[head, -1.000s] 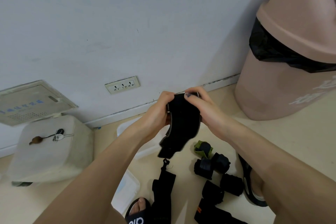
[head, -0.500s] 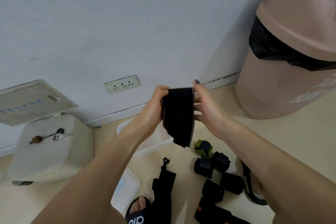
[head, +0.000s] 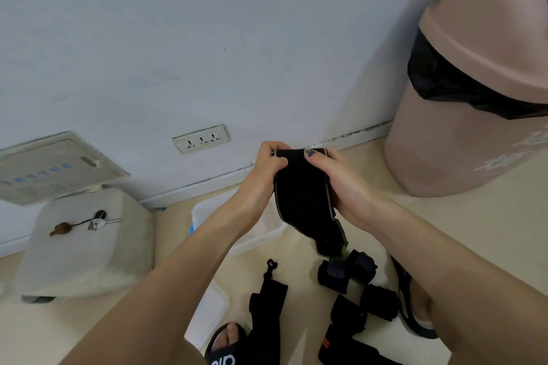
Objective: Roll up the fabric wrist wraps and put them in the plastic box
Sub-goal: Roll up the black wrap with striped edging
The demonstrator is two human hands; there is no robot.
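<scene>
Two hands held one black wrist wrap [head: 302, 187] up in front of the wall, above the floor. The left hand [head: 264, 175] gripped the wrap's upper left edge, fingers curled over the top and thumb pressed on the near face. The right hand [head: 341, 184] gripped the opposite edge, its thumb laid across the top corner of the fabric. The wrap hung down between them as a broad band with pale edging, its lower end trailing toward the floor, where a bit of green showed at the tip.

Below the hands, the plastic box [head: 237, 216] sat on the floor near the wall, white and open, partly hidden by the left forearm. A white lid [head: 207, 314] lay on the floor nearer the person. To the right of it, several rolled wraps [head: 355, 275] lay clustered close together on the floor, all dark. An unrolled wrap [head: 267, 299] with a thumb loop at its far end stretched along the floor between the lid and the rolls. Another dark wrap with an orange tag [head: 341, 347] lay at the bottom edge.

A sandalled foot [head: 228, 344] showed at the bottom, a second [head: 415, 305] beside the rolls. A pink bin [head: 474, 127] with a black liner stood at the right, a wall socket [head: 201, 139] behind the hands, and keys [head: 98, 219] rested on a white container [head: 83, 246] at the left.
</scene>
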